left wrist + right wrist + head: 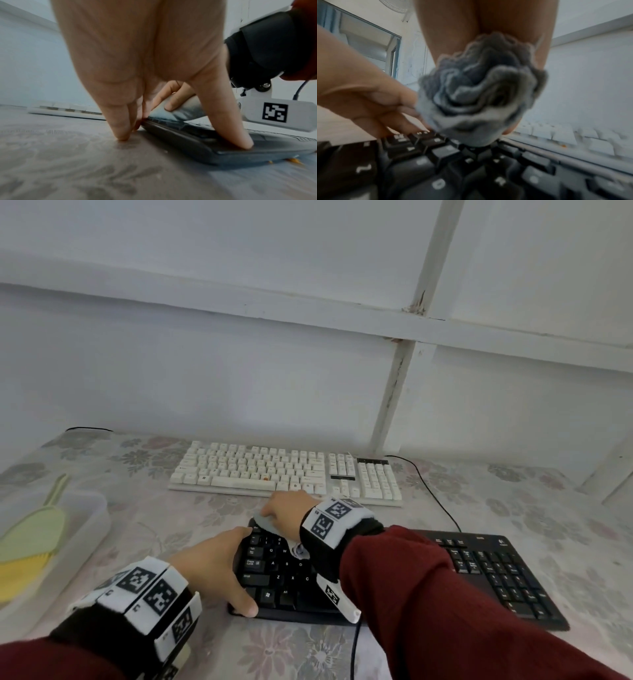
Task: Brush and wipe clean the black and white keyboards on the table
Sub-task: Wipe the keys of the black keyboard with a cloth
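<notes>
The black keyboard [496,573] lies near me, with the white keyboard [274,470] behind it. My left hand [219,563] braces the black keyboard's left end. Its straight fingers [120,121] press the table beside the black keyboard [223,152], and the thumb presses the front corner. My right hand [287,511] grips a bunched grey-blue cloth [270,523] on the top-left keys. In the right wrist view the cloth [479,94] sits on the black keys [453,169], close to my left hand [368,94]. My right forearm hides the keyboard's middle.
A clear tray [96,508] at the left holds a green brush with yellow bristles [34,535]. A black cable [435,494] runs behind the black keyboard. Orange crumbs [293,160] lie by its front corner. The floral tablecloth [582,508] ends at the wall.
</notes>
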Available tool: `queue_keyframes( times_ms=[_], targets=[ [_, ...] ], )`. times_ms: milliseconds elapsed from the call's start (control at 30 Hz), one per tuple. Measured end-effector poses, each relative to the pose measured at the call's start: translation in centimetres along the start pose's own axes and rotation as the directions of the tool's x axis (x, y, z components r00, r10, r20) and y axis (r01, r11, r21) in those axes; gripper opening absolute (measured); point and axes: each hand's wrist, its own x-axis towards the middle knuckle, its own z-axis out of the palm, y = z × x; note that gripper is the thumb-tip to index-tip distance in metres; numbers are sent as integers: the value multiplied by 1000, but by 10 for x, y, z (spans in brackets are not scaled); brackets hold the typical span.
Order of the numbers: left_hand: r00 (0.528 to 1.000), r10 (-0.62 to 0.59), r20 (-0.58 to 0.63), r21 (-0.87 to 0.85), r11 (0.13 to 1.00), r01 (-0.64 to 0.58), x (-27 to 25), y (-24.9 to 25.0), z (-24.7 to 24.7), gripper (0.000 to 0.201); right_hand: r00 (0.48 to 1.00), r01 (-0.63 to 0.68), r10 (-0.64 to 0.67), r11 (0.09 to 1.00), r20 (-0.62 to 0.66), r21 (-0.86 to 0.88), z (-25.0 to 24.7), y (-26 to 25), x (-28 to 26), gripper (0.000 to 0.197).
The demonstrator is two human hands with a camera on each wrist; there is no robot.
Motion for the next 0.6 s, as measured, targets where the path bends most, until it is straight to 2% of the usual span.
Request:
queue_keyframes(
  times_ms=[100, 233, 467, 600],
  targets=[
    [999, -19, 30, -42, 999, 20, 3, -6, 0, 95, 996, -86, 86, 996, 24, 10, 5, 7, -8, 38],
    [998, -30, 54, -59, 998, 33, 6, -12, -1, 121, 990, -144, 143, 984, 12, 101, 6, 26, -29, 35],
    [998, -20, 67, -79, 997, 26, 12, -23, -1, 134, 959, -282, 275, 948, 63, 148, 31, 72, -54, 33],
    [998, -17, 66, -111, 994, 24, 15, -29, -1, 139, 953, -301, 303, 937, 19, 176, 42, 100, -77, 25]
  ],
)
